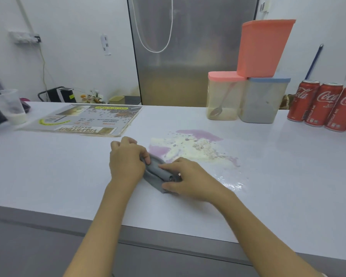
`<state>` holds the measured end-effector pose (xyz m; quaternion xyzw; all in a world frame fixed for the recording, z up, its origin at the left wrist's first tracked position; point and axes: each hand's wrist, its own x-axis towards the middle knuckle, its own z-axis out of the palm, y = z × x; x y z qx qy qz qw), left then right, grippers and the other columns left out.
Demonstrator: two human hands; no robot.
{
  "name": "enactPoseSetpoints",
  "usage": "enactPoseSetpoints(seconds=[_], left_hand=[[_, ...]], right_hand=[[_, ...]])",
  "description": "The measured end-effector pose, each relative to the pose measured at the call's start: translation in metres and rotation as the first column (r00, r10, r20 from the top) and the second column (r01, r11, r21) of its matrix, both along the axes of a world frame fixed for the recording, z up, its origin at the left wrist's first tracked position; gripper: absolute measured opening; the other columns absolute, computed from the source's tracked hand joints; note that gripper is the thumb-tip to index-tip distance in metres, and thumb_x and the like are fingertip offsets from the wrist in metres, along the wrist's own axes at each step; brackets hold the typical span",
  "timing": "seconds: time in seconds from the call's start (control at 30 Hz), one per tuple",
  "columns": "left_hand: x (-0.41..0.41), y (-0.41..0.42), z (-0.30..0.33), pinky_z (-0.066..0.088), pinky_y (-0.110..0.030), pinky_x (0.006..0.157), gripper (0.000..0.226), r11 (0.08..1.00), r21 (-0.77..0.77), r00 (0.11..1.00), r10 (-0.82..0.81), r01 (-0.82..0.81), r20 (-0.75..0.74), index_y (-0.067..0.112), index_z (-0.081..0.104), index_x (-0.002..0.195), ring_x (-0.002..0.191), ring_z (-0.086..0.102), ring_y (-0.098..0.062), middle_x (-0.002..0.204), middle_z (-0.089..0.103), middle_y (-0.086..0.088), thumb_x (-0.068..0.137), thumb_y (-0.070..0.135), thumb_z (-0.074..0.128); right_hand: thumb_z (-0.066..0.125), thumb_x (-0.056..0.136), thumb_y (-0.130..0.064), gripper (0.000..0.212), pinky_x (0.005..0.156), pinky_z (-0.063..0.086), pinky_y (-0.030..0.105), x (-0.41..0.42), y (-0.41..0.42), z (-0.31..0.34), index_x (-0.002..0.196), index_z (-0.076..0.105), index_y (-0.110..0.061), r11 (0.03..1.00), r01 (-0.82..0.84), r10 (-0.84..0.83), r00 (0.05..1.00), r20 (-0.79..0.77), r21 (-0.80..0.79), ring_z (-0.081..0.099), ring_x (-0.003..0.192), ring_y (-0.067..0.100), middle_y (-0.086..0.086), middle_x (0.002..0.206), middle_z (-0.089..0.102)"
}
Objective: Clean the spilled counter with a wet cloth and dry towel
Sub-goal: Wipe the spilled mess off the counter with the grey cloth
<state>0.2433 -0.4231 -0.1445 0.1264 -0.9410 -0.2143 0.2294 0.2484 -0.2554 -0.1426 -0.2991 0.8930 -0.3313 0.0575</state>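
Counter edge (168, 242) sits closest, grey trim under a pale top, both forearms reaching over it.

Head view, the only one:
- Left hand (126, 158) grips the far end of the grey cloth (155, 173), fingers curled, thumb and forefinger pinching a fold.
- Right hand (188, 179) holds the near end: index finger laid along the top of the roll, thumb tucked under the edge, other fingers curled around it.
- Cloth is bunched or rolled between the two hands, resting on the counter just beside the spill (192, 145), at its near-left edge. Can't tell whether it's wet.
- Spill: purple liquid patches with pale yellow powder and clumps on top, untouched. Clear wet patch (231, 181) to the right of the right hand.
- Behind the spill: two plastic containers (246, 100) with a pink one stacked on top, red cans (324, 105) at right. Laminated menu (84, 120) and a plastic cup (10, 108) to the left.

Step, my read: folding or readying the cloth, wipe not started. Dry towel not visible.

Next move calls for flattening the cloth into a pad and pulling the powder inward so it doesn't smear toward the containers.
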Motion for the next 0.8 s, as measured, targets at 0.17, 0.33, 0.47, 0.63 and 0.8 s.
enactPoseSetpoints(seconds=[0.17,0.33,0.47,0.63,0.8], left_hand=[[0.004,0.034,-0.003,0.029,-0.044,0.108,0.056,0.925,0.345,0.963,0.068,-0.159,0.261,-0.003,0.025,0.139,0.132,0.029,-0.040,0.145,0.027,-0.025,0.100,0.036,0.033],[-0.037,0.063,-0.009,0.003,-0.047,0.115,0.076,0.943,0.240,0.925,0.136,-0.230,0.355,-0.004,-0.004,0.147,0.140,0.000,-0.046,0.151,-0.001,-0.033,0.099,0.044,0.030],[-0.056,0.075,-0.018,0.033,-0.039,0.100,0.041,0.950,0.312,0.983,-0.058,0.001,0.173,-0.006,0.033,0.131,0.128,0.031,-0.040,0.137,0.034,-0.027,0.091,0.004,0.036],[-0.038,0.046,0.001,0.035,-0.031,0.090,0.035,0.838,0.546,0.999,0.012,0.015,-0.046,-0.002,0.047,0.126,0.123,0.046,-0.030,0.134,0.050,-0.020,0.094,0.000,0.032],[-0.036,-0.021,0.000,0.034,-0.035,0.102,0.043,0.846,0.522,0.987,0.155,-0.112,-0.040,0.007,0.045,0.135,0.127,0.043,-0.032,0.139,0.047,-0.018,0.095,0.004,0.031]], right_hand=[[0.061,0.089,-0.035,0.031,0.085,0.044,0.025,-0.026,0.031,0.024,0.119,0.061,-0.029,0.979,0.187,-0.183,0.982,0.056,-0.086,0.056,0.103,0.014,-0.003,0.117,0.057],[0.058,0.090,-0.029,0.024,0.072,0.043,0.026,-0.048,0.047,0.039,0.112,0.066,-0.022,0.935,0.293,-0.282,0.956,0.082,-0.201,0.057,0.097,0.016,0.001,0.108,0.063],[0.059,0.089,-0.028,0.022,0.065,0.043,0.024,-0.053,0.048,0.038,0.109,0.066,-0.020,0.933,0.293,-0.273,0.955,0.116,-0.209,0.056,0.090,0.016,0.003,0.106,0.063],[0.059,0.090,-0.026,0.020,0.058,0.041,0.021,-0.061,0.037,0.043,0.106,0.067,-0.019,0.935,0.276,-0.266,0.961,0.073,-0.224,0.056,0.080,0.011,0.003,0.100,0.065],[0.058,0.090,-0.025,0.019,0.061,0.044,0.025,-0.079,0.026,0.047,0.104,0.067,-0.017,0.925,0.295,-0.282,0.955,0.089,-0.238,0.060,0.089,0.018,0.006,0.105,0.066]])
